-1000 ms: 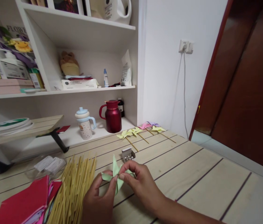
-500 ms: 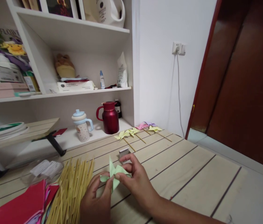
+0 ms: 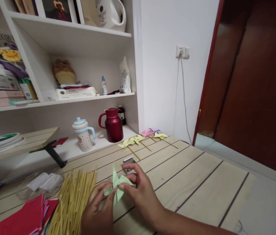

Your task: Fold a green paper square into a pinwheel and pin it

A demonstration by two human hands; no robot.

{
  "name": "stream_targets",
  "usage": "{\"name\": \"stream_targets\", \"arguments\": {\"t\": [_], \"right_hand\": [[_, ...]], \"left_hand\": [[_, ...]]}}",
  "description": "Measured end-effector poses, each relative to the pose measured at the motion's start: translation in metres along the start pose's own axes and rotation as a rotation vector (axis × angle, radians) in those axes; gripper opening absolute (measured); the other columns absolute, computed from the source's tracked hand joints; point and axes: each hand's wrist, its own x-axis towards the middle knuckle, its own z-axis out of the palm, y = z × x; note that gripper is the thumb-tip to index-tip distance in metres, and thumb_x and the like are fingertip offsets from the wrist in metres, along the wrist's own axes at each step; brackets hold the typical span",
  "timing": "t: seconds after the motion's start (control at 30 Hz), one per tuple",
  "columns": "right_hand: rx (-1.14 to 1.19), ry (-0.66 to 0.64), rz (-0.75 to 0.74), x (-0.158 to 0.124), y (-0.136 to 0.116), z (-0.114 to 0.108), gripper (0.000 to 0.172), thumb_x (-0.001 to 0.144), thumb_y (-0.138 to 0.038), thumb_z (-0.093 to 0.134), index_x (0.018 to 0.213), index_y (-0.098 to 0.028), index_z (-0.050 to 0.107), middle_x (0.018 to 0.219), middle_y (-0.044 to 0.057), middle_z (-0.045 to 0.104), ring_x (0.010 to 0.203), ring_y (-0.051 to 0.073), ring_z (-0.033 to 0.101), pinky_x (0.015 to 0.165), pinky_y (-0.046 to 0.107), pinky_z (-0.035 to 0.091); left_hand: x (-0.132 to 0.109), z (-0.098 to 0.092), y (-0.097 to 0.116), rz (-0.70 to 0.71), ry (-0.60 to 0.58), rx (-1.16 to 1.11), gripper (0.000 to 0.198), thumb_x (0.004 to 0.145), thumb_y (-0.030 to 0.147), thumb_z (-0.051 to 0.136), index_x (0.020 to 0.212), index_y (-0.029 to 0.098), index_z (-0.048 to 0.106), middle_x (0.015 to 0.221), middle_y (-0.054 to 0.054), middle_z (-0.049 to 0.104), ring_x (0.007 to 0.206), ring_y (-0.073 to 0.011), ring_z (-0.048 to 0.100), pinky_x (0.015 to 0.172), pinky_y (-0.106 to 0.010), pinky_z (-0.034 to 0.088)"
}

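A pale green paper pinwheel (image 3: pixel 118 188) is held just above the table between both hands. My left hand (image 3: pixel 98 205) pinches its left side and lower middle with thumb and fingers. My right hand (image 3: pixel 141 189) has its thumb pressed at the pinwheel's centre, with fingers curled behind the right blades. No stick shows on this pinwheel. Just beyond my right fingers sits a small grey open box (image 3: pixel 128 160), partly hidden by them. Left of my left hand lies a bundle of thin yellowish sticks (image 3: pixel 73 199).
Finished pinwheels on sticks, such as a yellow one (image 3: pixel 126 143), lie at the table's far edge. Red paper sheets (image 3: pixel 17 217) and a clear plastic bag (image 3: pixel 42 183) are at left. A red jug (image 3: pixel 114 125) and a speckled cup (image 3: pixel 84 138) stand behind on the shelf.
The whole view has shifted slightly, with the scene sliding left. Both hands keep nearly the same grip on the green pinwheel.
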Motion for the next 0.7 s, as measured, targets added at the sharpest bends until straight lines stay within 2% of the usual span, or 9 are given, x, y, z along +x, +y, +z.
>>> {"name": "stream_targets", "arguments": {"t": [0.1,0.17,0.23,0.37,0.5,0.6,0.7], "right_hand": [[-0.002,0.005,0.024,0.000,-0.002,0.000,0.048,0.075,-0.012,0.065,0.120,-0.021,0.052,0.069,-0.007,0.052,0.065,0.012,0.051,0.064,0.025,0.040],[-0.007,0.013,0.048,0.000,-0.003,0.000,0.053,0.074,-0.011,0.065,0.124,-0.021,0.051,0.071,-0.006,0.053,0.066,0.012,0.052,0.065,0.025,0.041],[-0.021,0.018,0.049,0.000,-0.004,0.001,0.052,0.074,-0.011,0.064,0.123,-0.021,0.052,0.070,-0.006,0.053,0.065,0.012,0.052,0.065,0.025,0.040],[-0.042,0.031,0.020,-0.001,-0.002,0.001,0.044,0.075,-0.011,0.063,0.116,-0.022,0.053,0.067,-0.008,0.051,0.062,0.011,0.048,0.062,0.024,0.038],[0.033,0.050,0.010,0.003,0.005,0.004,0.045,0.071,-0.010,0.063,0.114,-0.021,0.054,0.069,-0.007,0.054,0.064,0.011,0.050,0.062,0.023,0.039],[0.218,0.009,0.027,0.008,0.011,0.005,0.057,0.067,-0.011,0.068,0.121,-0.022,0.053,0.077,-0.004,0.061,0.068,0.012,0.055,0.064,0.022,0.040],[0.275,-0.010,0.071,0.010,0.014,0.005,0.060,0.067,-0.014,0.072,0.124,-0.020,0.055,0.078,-0.003,0.065,0.069,0.012,0.057,0.066,0.023,0.042]], "left_hand": [[0.001,-0.002,0.000,0.057,-0.027,0.047,0.024,0.060,0.048,0.071,0.070,0.027,0.075,0.088,-0.003,0.073,0.093,-0.0256,0.067,0.083,-0.030,0.052],[0.001,-0.003,-0.005,0.152,0.014,0.076,0.023,0.062,0.048,0.069,0.070,0.028,0.077,0.086,-0.002,0.073,0.089,-0.0236,0.069,0.080,-0.029,0.052],[0.003,-0.004,-0.012,0.256,0.050,0.127,0.021,0.065,0.046,0.067,0.071,0.029,0.077,0.084,-0.001,0.074,0.084,-0.0215,0.069,0.078,-0.029,0.053],[0.007,-0.007,-0.026,0.457,-0.011,0.283,0.016,0.073,0.038,0.065,0.081,0.033,0.078,0.089,0.001,0.075,0.087,-0.0189,0.070,0.079,-0.027,0.052],[0.007,-0.005,-0.032,0.554,-0.024,0.304,0.016,0.077,0.033,0.063,0.084,0.034,0.078,0.089,0.002,0.075,0.086,-0.0160,0.070,0.078,-0.024,0.051],[0.004,0.000,-0.030,0.502,-0.105,0.201,0.017,0.077,0.035,0.062,0.083,0.034,0.078,0.089,0.001,0.075,0.087,-0.0166,0.069,0.080,-0.024,0.051],[0.003,0.004,-0.021,0.244,-0.126,0.082,0.020,0.071,0.043,0.065,0.076,0.029,0.078,0.092,-0.003,0.075,0.094,-0.0218,0.068,0.084,-0.029,0.051]]}}
